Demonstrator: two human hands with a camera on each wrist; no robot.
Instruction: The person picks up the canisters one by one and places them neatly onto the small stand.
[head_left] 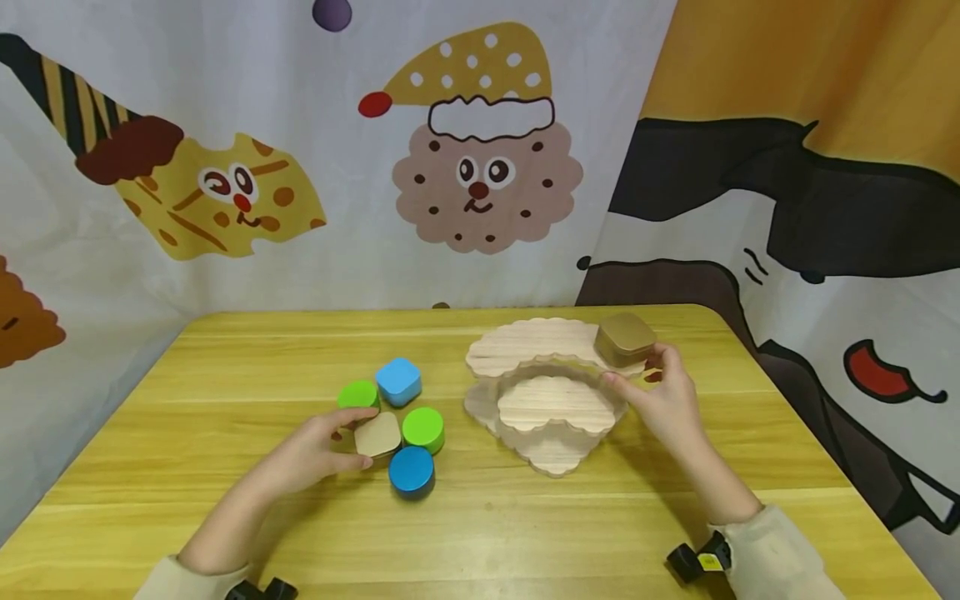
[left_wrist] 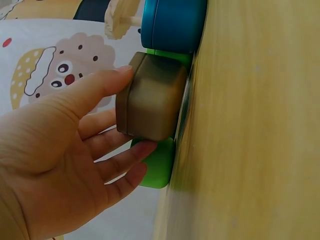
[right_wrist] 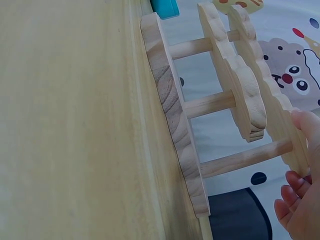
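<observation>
Head: one gold rounded-square lidded tin (head_left: 378, 434) was beside two round lime-green tins (head_left: 423, 428), one dark-blue round tin (head_left: 411, 470), one light-blue rounded-square tin (head_left: 399, 381). Second gold tin (head_left: 626, 337) sat on one pale-wood three-tier stand (head_left: 557, 404).

Left wrist: left hand (left_wrist: 65, 145) half-closed, pinched first gold tin.

Right wrist: right hand (right_wrist: 302, 190) pinched stand's top-tier edge.

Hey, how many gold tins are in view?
2. One gold tin is between the thumb and fingers of the left hand; the other sits on the wooden stand, at its top tier's right end. None looks hidden.
</observation>
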